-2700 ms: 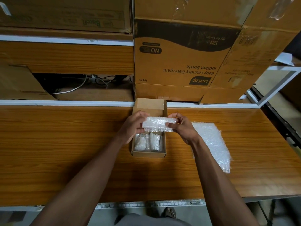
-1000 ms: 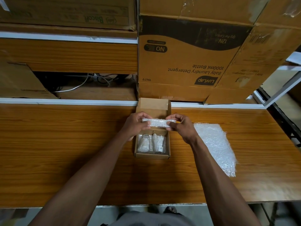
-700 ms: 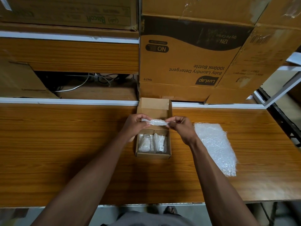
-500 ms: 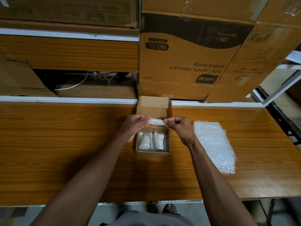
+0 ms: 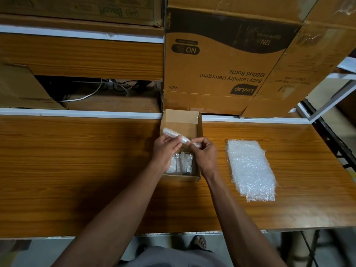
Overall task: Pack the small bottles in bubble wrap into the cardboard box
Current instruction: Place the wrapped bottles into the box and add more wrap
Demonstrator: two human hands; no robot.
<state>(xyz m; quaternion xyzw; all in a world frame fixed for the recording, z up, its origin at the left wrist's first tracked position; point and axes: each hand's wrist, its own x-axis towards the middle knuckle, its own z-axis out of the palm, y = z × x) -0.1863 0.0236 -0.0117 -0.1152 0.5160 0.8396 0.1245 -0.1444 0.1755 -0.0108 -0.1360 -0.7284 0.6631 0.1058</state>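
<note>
A small open cardboard box (image 5: 181, 178) sits on the wooden table (image 5: 77, 160), its lid flap (image 5: 182, 120) standing up at the far side. Two bubble-wrapped small bottles (image 5: 182, 163) lie side by side inside it. Over the box I hold a narrow folded strip of bubble wrap (image 5: 174, 134), slanting from upper left to lower right. My left hand (image 5: 166, 151) pinches its middle between thumb and fingers. My right hand (image 5: 205, 153) pinches its lower right end. Whether a bottle is inside the strip cannot be seen.
A flat stack of bubble wrap sheets (image 5: 250, 168) lies on the table right of the box. Large cardboard cartons (image 5: 221, 60) stand behind the table on a shelf. Cables (image 5: 92, 91) run in the dark gap at the back left. The table's front edge is close to me.
The bubble wrap piece has been folded narrower and now slants instead of lying level. My hands have come closer together over the box.
</note>
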